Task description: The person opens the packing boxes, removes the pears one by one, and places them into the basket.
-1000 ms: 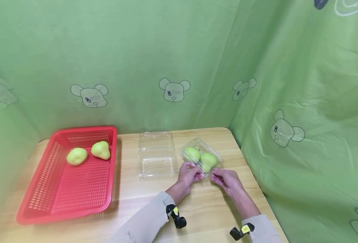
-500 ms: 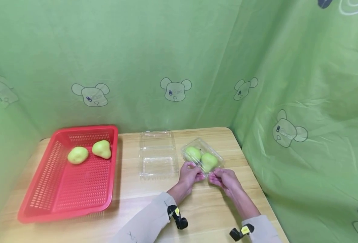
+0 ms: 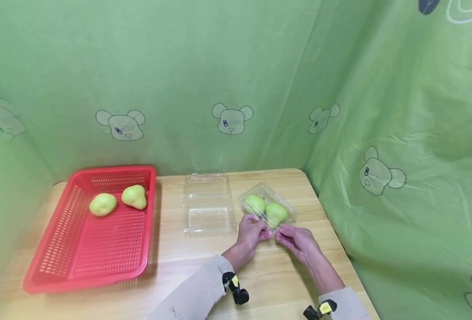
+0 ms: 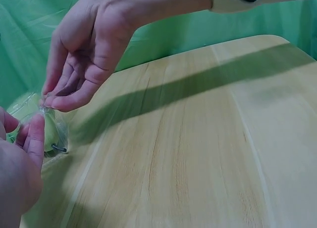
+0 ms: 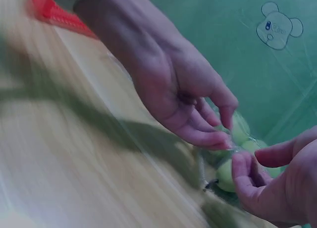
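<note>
A clear plastic clamshell box [image 3: 281, 198] lies turned at an angle on the right of the table, its lid down over two green pears [image 3: 276, 214]. My left hand [image 3: 250, 233] pinches the box's near edge between thumb and fingers. Just to its right, my right hand [image 3: 300, 240] pinches the same edge near the corner. In the left wrist view the fingertips of the right hand [image 4: 84, 64] meet the plastic rim. From the right wrist, the left hand [image 5: 183, 94] also shows at the rim, beside a pear [image 5: 226, 176] with a dark stem. Fingers partly hide the edge.
A second clear clamshell box [image 3: 208, 218] lies unfolded left of the hands. Further left stands a red plastic basket [image 3: 150, 222] with two more green pears [image 3: 134, 196] in it. A green curtain [image 3: 172, 66] surrounds the wooden table [image 3: 260, 284] at the back and sides.
My right hand has shifted slightly left along the near edge, its fingertips now closer to the left hand. The left hand and the filled box have hardly moved.
</note>
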The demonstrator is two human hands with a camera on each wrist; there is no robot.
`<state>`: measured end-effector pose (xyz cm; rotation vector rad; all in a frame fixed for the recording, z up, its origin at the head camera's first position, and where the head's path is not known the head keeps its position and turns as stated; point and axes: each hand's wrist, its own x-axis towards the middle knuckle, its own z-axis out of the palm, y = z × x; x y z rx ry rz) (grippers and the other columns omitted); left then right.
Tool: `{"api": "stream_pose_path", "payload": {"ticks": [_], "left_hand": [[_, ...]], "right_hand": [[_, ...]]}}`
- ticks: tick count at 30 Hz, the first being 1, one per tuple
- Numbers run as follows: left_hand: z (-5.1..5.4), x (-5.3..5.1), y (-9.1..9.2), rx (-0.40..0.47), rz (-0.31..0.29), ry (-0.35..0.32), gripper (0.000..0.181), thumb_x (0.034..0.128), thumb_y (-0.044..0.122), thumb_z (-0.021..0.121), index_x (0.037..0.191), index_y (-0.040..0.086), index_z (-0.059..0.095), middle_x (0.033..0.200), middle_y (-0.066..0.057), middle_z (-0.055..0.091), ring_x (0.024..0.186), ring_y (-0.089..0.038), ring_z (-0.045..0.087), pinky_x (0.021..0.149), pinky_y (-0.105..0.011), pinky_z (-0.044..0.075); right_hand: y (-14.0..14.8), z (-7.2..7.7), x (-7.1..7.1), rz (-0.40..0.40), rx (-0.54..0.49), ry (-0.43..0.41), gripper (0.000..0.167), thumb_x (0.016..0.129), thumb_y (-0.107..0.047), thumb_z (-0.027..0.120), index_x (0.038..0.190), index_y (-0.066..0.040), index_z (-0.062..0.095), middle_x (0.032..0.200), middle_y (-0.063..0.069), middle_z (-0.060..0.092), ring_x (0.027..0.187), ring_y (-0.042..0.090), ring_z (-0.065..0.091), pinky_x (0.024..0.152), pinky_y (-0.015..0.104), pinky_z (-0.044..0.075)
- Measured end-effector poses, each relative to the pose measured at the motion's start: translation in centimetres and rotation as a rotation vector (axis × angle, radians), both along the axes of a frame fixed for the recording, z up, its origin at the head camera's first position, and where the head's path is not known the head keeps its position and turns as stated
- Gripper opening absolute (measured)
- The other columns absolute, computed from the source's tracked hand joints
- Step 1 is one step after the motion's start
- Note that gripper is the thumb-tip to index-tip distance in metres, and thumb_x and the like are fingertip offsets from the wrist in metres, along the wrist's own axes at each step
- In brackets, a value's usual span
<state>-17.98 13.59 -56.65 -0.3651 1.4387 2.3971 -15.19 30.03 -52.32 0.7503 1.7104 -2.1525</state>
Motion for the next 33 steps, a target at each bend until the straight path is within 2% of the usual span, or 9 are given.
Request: {"api": "stream_pose_path", "payload": {"ticks": [3,8,16,21,28,33], "left_hand": [[0.0,-0.1,0.0,-0.011,0.005,0.005,0.037,0.0814,-0.009,0.065,0.112,0.004,0.049,0.082,-0.011,0.070,0.066,-0.016,0.070,0.065,-0.029,0.067],[-0.1,0.1,-0.1,-0.033,-0.004,0.008,0.037,0.0816,-0.009,0.066,0.112,0.004,0.050,0.084,-0.011,0.071,0.066,-0.016,0.070,0.065,-0.029,0.067],[0.1,0.4,-0.1,-0.035,-0.006,0.014,0.034,0.0841,-0.008,0.064,0.113,0.004,0.049,0.084,-0.012,0.071,0.066,-0.015,0.069,0.064,-0.028,0.066],[-0.1,0.4,-0.3,-0.030,-0.018,0.011,0.033,0.0861,-0.007,0.064,0.114,0.004,0.049,0.088,-0.014,0.072,0.068,-0.015,0.071,0.069,-0.031,0.068],[-0.5,0.4,-0.7,-0.007,-0.052,0.003,0.031,0.0890,-0.003,0.066,0.114,0.006,0.050,0.092,-0.016,0.073,0.072,-0.017,0.073,0.076,-0.034,0.069],[-0.5,0.4,-1.0,0.003,-0.053,-0.010,0.031,0.0909,0.001,0.069,0.116,0.005,0.051,0.098,-0.020,0.074,0.074,-0.017,0.073,0.077,-0.034,0.069]], "right_hand": [[0.0,-0.1,0.1,-0.006,-0.035,-0.005,0.034,0.099,0.004,0.061,0.132,0.011,0.059,0.087,0.007,0.077,0.081,0.014,0.076,0.085,0.024,0.066],[0.0,-0.1,0.1,0.067,0.034,0.013,0.036,0.102,0.005,0.054,0.136,0.017,0.050,0.087,0.006,0.075,0.081,0.012,0.075,0.083,0.023,0.066],[0.0,0.0,-0.2,0.142,0.074,0.037,0.027,0.105,0.004,0.047,0.128,0.018,0.051,0.085,0.006,0.072,0.080,0.013,0.074,0.081,0.023,0.066],[0.2,0.0,-0.3,0.140,0.053,0.026,0.034,0.104,0.004,0.050,0.134,0.019,0.047,0.086,0.007,0.073,0.081,0.013,0.074,0.083,0.024,0.066],[0.7,0.0,-0.6,0.131,0.061,0.022,0.029,0.103,0.000,0.053,0.128,0.015,0.054,0.086,0.008,0.075,0.081,0.015,0.076,0.083,0.025,0.066],[0.6,0.0,-0.8,0.128,0.053,0.021,0.031,0.104,-0.001,0.053,0.131,0.014,0.053,0.086,0.008,0.076,0.081,0.014,0.076,0.082,0.025,0.067]]}}
